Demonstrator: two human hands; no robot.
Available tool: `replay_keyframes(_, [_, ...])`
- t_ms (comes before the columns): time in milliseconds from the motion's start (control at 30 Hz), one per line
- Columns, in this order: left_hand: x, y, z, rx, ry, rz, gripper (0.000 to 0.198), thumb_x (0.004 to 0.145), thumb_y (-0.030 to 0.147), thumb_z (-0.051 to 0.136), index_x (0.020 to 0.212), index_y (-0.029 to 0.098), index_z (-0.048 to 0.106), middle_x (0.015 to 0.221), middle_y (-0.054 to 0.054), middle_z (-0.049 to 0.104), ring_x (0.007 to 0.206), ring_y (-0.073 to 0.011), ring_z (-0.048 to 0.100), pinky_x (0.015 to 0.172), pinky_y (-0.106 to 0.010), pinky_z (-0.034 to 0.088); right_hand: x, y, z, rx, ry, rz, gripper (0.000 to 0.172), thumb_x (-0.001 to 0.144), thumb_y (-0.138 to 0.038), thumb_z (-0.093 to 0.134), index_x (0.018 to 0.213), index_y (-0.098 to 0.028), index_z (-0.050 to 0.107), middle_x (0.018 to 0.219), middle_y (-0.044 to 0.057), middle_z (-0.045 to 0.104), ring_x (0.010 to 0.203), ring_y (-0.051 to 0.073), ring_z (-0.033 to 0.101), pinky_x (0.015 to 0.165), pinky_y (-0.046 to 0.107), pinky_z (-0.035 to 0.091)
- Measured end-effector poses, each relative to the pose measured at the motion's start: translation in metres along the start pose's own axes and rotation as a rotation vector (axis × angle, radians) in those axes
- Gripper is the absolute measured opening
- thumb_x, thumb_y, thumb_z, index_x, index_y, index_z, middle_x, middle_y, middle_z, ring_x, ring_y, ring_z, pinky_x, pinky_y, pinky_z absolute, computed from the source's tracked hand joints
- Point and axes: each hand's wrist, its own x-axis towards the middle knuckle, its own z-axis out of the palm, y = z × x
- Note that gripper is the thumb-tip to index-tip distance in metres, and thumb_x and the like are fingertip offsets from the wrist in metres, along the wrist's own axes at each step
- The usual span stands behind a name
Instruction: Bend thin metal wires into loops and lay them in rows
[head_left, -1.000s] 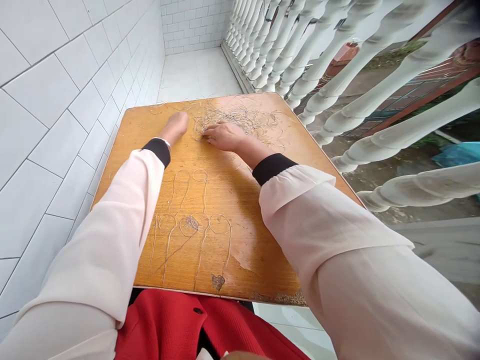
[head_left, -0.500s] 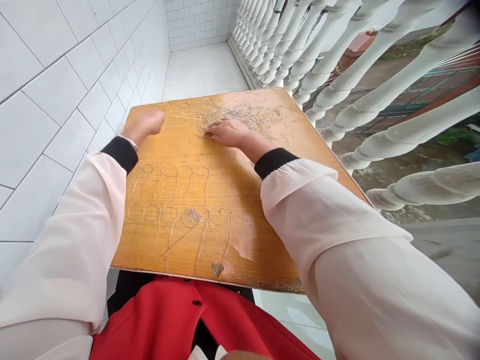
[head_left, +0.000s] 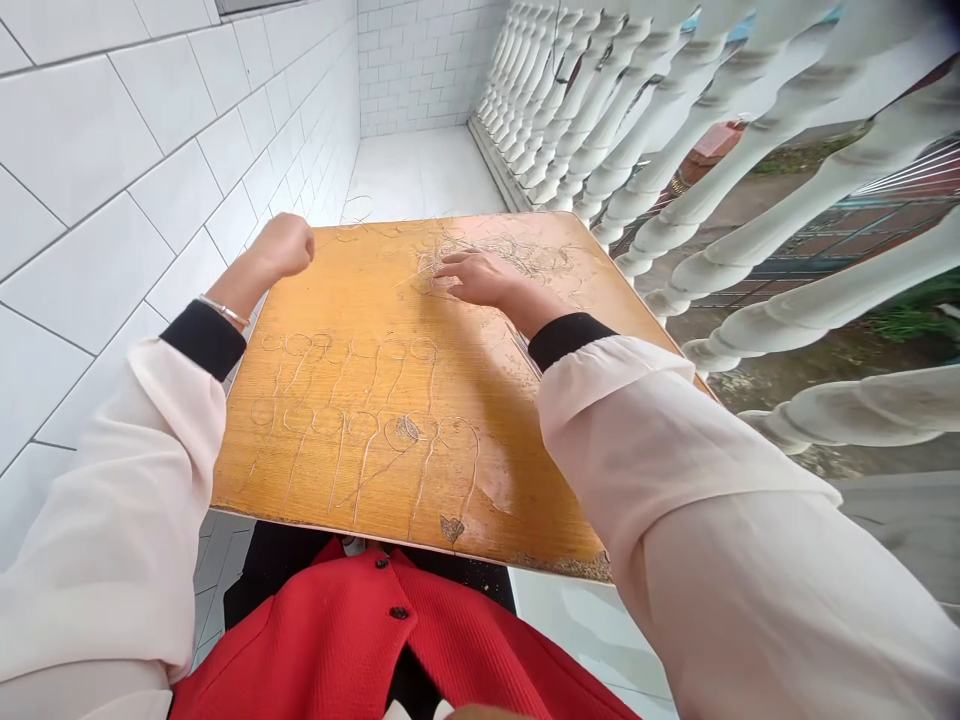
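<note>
My right hand [head_left: 480, 277] rests at a tangled pile of thin wire-like strands [head_left: 536, 256] near the table's far side, its fingers spread apart and touching the near edge of the pile. At the table's far left corner, my left hand [head_left: 283, 246] is closed in a fist; whatever its fingers hold is hidden. Two rows of thin strands, each with a round loop at the top and a long tail, lie on the wooden table [head_left: 360, 290]. One looped strand [head_left: 472, 455] stands at the right end of the nearer row.
A white tiled wall [head_left: 97, 150] runs along the left. White balusters [head_left: 720, 250] line the right side. The table's veneer is chipped at a heart-shaped patch [head_left: 452, 528] and along the front edge. A few stray strands [head_left: 360, 208] stick out past the far edge.
My left hand has moved left and closer to the table's corner. The fingers of my right hand have spread. Pale strands between the hands are gone from that spot. The view has shifted slightly.
</note>
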Motion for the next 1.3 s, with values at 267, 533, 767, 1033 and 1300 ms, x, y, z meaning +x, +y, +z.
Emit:
replay_keyframes(267, [-0.105, 0.071, 0.024, -0.05, 0.229, 0.178, 0.03, 0.078, 0.005, 0.054, 0.089, 0.015, 0.08, 0.093, -0.01, 0.079, 0.085, -0.0223, 0.072, 0.081, -0.035, 0.057, -0.084, -0.128, -0.069, 1.224, 0.216, 0.169, 0.034, 0.091, -0.036, 0.07, 0.117, -0.014, 0.074, 0.115, 0.015, 0.077, 0.092, 0.018, 0.072, 0.079, 0.032, 0.059])
replay_keyframes(533, [-0.236, 0.123, 0.053, -0.195, 0.172, 0.351, 0.019, 0.086, 0.01, 0.06, 0.095, 0.011, 0.077, 0.092, -0.012, 0.077, 0.081, -0.0208, 0.072, 0.073, -0.032, 0.054, -0.188, -0.216, -0.085, 1.443, 0.315, 0.15, 0.028, 0.088, -0.045, 0.074, 0.085, -0.017, 0.073, 0.073, 0.001, 0.071, 0.054, 0.006, 0.054, 0.05, 0.019, 0.042])
replay_keyframes(767, [-0.279, 0.1, 0.048, -0.992, 0.22, 0.185, 0.023, 0.091, 0.035, 0.072, 0.106, 0.018, 0.069, 0.079, -0.001, 0.073, 0.058, -0.0066, 0.062, 0.052, -0.017, 0.044, -0.259, -0.231, -0.082, 1.552, -0.028, -0.015, 0.041, 0.079, -0.054, 0.081, 0.084, -0.014, 0.073, 0.051, -0.003, 0.057, 0.043, 0.007, 0.047, 0.041, 0.02, 0.033])
replay_keyframes(1033, [-0.285, 0.113, 0.059, -1.432, -0.058, 0.095, 0.014, 0.087, 0.018, 0.074, 0.075, 0.014, 0.067, 0.065, 0.002, 0.067, 0.048, -0.0021, 0.054, 0.042, -0.013, 0.036, -0.28, -0.248, -0.056, 1.542, -0.066, 0.042, 0.047, 0.075, -0.061, 0.082, 0.078, -0.015, 0.072, 0.053, -0.002, 0.061, 0.041, 0.006, 0.047, 0.041, 0.02, 0.032])
replay_keyframes(1300, [-0.286, 0.113, 0.076, -1.498, 0.137, -0.034, 0.02, 0.09, 0.018, 0.073, 0.072, 0.016, 0.063, 0.06, 0.006, 0.061, 0.046, -0.0014, 0.051, 0.044, -0.013, 0.04, -0.283, -0.266, -0.03, 1.548, 0.128, 0.159, 0.045, 0.077, -0.061, 0.08, 0.075, -0.017, 0.071, 0.051, -0.004, 0.055, 0.042, 0.005, 0.04, 0.042, 0.021, 0.031])
